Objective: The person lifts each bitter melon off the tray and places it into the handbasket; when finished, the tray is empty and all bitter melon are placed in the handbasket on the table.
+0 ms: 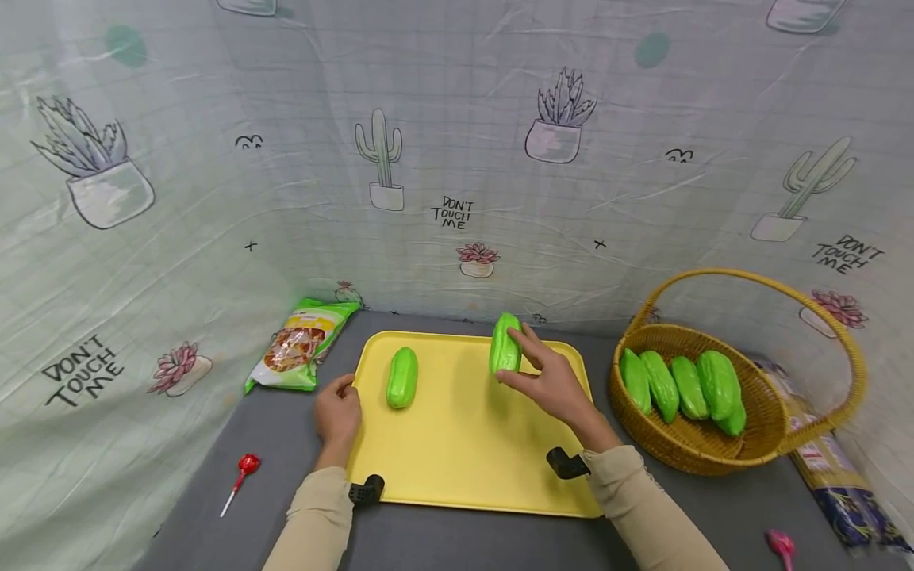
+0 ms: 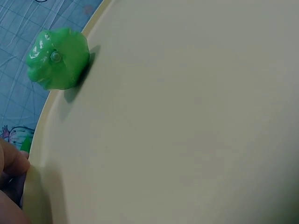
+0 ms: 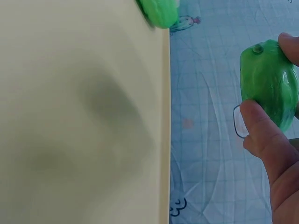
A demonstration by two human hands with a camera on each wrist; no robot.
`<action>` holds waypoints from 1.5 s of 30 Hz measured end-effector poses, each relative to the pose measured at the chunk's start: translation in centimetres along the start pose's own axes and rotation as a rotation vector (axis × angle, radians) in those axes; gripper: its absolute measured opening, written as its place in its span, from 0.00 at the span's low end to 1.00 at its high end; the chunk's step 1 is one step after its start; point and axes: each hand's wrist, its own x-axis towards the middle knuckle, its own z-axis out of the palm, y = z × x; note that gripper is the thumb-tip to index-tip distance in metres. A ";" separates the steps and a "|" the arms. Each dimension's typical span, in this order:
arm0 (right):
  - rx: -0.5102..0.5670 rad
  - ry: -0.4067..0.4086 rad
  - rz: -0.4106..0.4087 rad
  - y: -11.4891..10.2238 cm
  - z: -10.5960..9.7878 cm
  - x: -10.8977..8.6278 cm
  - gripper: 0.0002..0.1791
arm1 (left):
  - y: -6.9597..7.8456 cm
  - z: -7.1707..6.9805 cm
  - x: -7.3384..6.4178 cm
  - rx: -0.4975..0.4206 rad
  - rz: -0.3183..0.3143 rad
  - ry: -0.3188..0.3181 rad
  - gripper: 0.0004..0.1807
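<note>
My right hand [image 1: 548,381] holds a glossy green bitter melon [image 1: 505,346] upright between thumb and fingers, raised over the right half of the yellow tray [image 1: 457,444]. The right wrist view shows its ribbed sides and stem nub, with fingers [image 3: 264,126] pressed along it. A second bitter melon [image 1: 403,377] lies lengthwise on the tray's left side; the left wrist view shows its rounded, lobed end. At the tray's left rim, my left hand [image 1: 339,412] grips the edge with curled fingers, partly cut off in its wrist view.
A wicker basket [image 1: 671,452] with a tall handle stands to the right, holding several more bitter melons [image 1: 689,387]. Long packets [image 1: 821,452] lie behind it. A snack bag [image 1: 300,345] is at the back left. Lollipops, one red [image 1: 247,465] and one pink [image 1: 781,542], lie at either side.
</note>
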 end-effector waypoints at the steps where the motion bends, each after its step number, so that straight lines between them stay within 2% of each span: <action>1: 0.006 0.001 0.002 0.0 -0.2 -0.1 0.45 | 0.0 0.0 0.0 0.002 0.000 0.006 0.19; 5: 0.021 0.012 0.010 0.5 -1.0 -0.6 0.45 | 0.0 -0.1 0.0 0.014 -0.014 0.013 0.19; 9: 0.003 0.041 0.018 1.0 -2.0 -1.2 0.45 | 0.0 -0.2 0.0 0.004 -0.020 -0.008 0.20; 12: -0.020 0.053 0.022 1.6 -2.8 -1.7 0.44 | -0.2 -0.4 0.0 -0.007 -0.013 -0.001 0.20; 19: 0.040 0.083 0.040 2.6 -4.8 -2.7 0.43 | -0.2 -0.8 -0.4 -0.002 -0.003 0.032 0.19; 24: 0.050 0.104 0.058 3.0 -6.6 -3.9 0.43 | 0.0 -0.6 -0.4 0.000 -0.002 0.024 0.20; 33: -0.054 0.180 0.124 3.5 -9.6 -6.3 0.42 | 0.3 -0.1 -0.4 0.005 0.011 -0.005 0.20; 41: -0.099 0.181 0.131 4.1 -10.8 -7.1 0.43 | 0.2 -0.1 -0.3 0.011 0.005 -0.011 0.20; 45: -0.109 0.180 0.166 4.3 -11.4 -7.5 0.43 | 0.3 -0.1 -0.4 0.021 -0.003 -0.010 0.20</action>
